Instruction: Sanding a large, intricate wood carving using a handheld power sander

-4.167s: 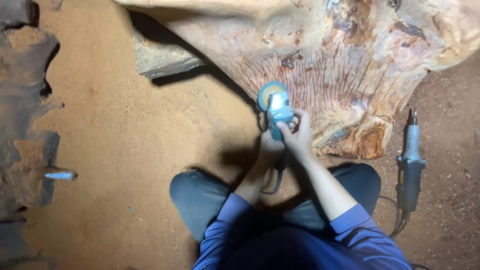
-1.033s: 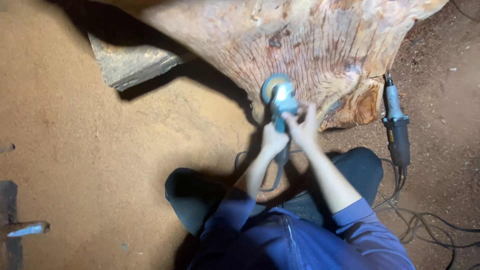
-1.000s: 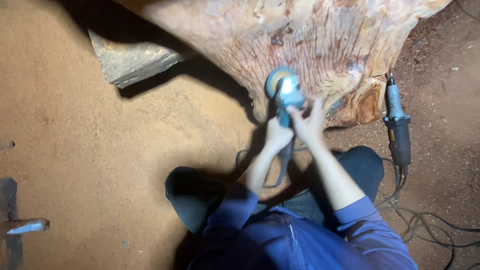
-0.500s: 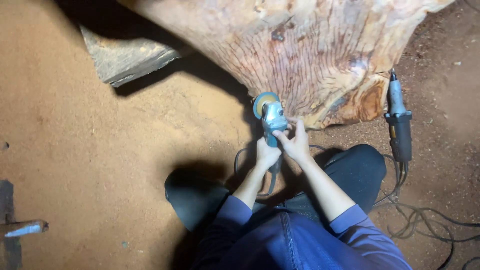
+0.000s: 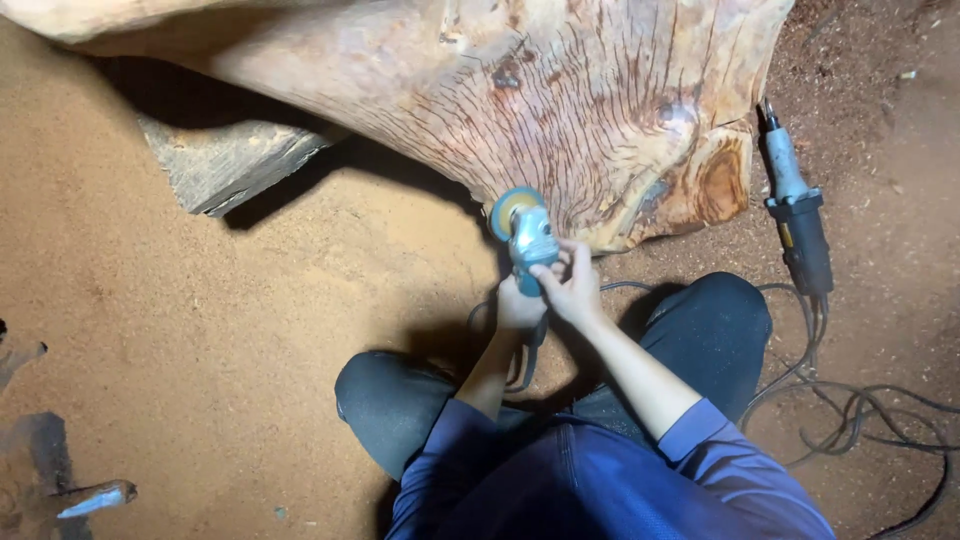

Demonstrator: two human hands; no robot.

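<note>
Angle grinder (image 5: 528, 238) held at lower edge of large carved log (image 5: 520, 100), sanding disc toward the grooved wood just left of the knot. Left hand (image 5: 520, 305) wrapped closed around grinder's rear body below log; right hand (image 5: 572, 285) clamped on the grinder head, fingers curled over it. Judged: best done with disc kept at a shallow angle, light even pressure, strokes run along the grain grooves, cord (image 5: 860, 410) kept clear behind the knees. Second power tool (image 5: 797, 215) lay right of log on sawdust floor (image 5: 250, 330), untouched. Grey wooden block (image 5: 230, 165) wedged under log's left side. Kickback risk near the knot noted.
</note>
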